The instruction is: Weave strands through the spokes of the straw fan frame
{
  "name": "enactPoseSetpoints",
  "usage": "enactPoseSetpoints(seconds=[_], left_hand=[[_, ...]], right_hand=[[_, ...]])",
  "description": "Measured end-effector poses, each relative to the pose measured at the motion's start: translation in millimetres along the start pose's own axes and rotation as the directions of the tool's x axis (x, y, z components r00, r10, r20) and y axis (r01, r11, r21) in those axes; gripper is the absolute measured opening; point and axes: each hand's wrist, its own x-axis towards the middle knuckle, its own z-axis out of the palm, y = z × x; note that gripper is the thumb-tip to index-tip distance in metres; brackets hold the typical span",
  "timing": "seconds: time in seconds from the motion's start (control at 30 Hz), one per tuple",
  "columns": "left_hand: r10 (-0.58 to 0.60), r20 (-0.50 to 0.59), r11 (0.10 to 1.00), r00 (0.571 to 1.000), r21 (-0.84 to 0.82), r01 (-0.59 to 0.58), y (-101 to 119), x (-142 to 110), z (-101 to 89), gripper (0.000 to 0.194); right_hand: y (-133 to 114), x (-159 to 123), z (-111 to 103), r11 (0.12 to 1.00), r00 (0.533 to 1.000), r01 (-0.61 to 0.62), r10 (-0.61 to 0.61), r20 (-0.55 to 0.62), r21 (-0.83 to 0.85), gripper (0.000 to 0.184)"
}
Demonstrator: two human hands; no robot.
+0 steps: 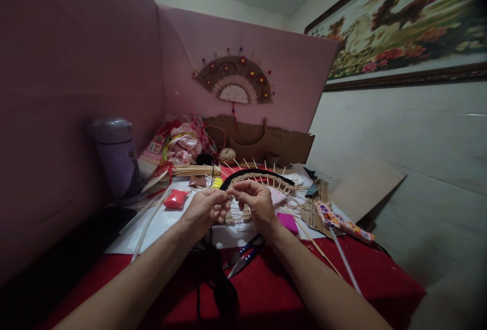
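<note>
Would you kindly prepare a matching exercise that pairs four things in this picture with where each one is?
1. Blue-handled metal snips
2. Purple cylindrical bottle
3. Brown fan-shaped decoration with red flowers
4. Black-edged arched frame with pale sticks

A. Just beyond the right hand
B. Partly on the red cloth
C. Leftmost of the four
D. On the pink back panel

Pairs: 1-B; 2-C; 3-D; 4-A

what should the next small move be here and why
I'd probably bring the left hand and right hand slightly forward to the black arched band: they are raised together just in front of it, fingertips nearly meeting, while the scissors lie below them, untouched. Whatever is between the fingertips is too small to make out.
</note>
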Motion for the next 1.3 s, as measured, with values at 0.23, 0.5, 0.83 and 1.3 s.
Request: enactPoseSetpoints(seconds=[0.23,0.5,0.83,1.3], left_hand=[[-0.011,0.047,1.0,0.999,-0.025,0.012,1.1,0.4,0.4,0.008],[-0.015,0.119,1.0,0.993,0.0,0.015,0.4,-0.5,0.5,0.02],[-0.035,0.044,0.999,0.998,0.006,0.035,-1.2,1.1,-1.2,0.01],[-0.03,0.103,0.999,0.994,-0.031,0.034,-0.1,0.6,-1.6,0.012]], right_hand=[[-1.5,1.4,-3.7,0.988,0.997,-0.071,0.074,-0.011,0.136,0.022],[0.0,1.4,-3.2,0.997,0.999,0.025,-0.028,0.032,0.079,0.015],[3.2,2.1,-4.5,0.999,0.998,0.037,-0.038,0.046,0.021,0.013],[0.3,1.9,-2.9,0.997,0.996,0.079,-0.078,0.038,-0.014,0.012]])
